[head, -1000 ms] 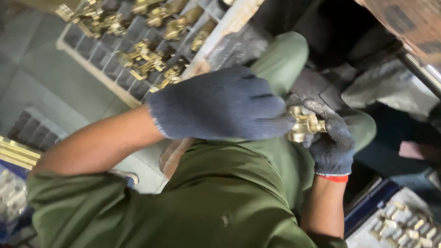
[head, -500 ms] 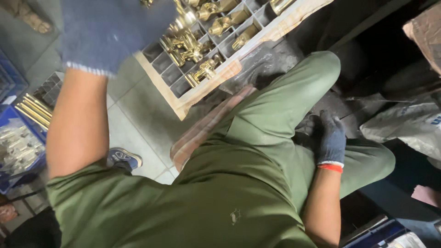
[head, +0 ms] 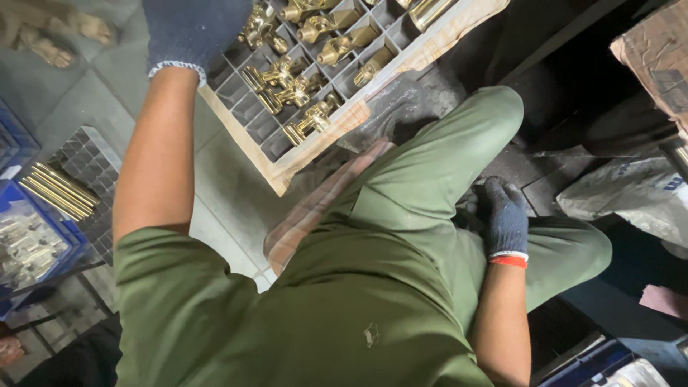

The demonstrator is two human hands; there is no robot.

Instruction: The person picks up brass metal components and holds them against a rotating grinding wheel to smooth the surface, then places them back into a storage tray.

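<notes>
My left hand [head: 192,30], in a dark blue knit glove, reaches out over a wooden-framed tray [head: 313,149] divided by a grey grid into cells. Several brass fittings [head: 309,120] lie in those cells, and one brass fitting [head: 259,29] sits right against the glove's fingers. The fingers are cut off by the frame's top edge, so their grip is hidden. My right hand [head: 503,216], in a dark glove with a red and white cuff, rests low beside my right thigh with its fingers curled downward. What lies under it is hidden.
I sit in green clothes with bent knees. A blue crate [head: 29,247] of brass parts and a bundle of brass rods [head: 57,190] on a grey grid insert are at the left. A white sack [head: 625,192] and a cardboard box [head: 656,64] are at the right.
My left hand left the brass fitting at my right hand and swung up and left to the tray. My right hand dropped beside my thigh, and no fitting shows in it.
</notes>
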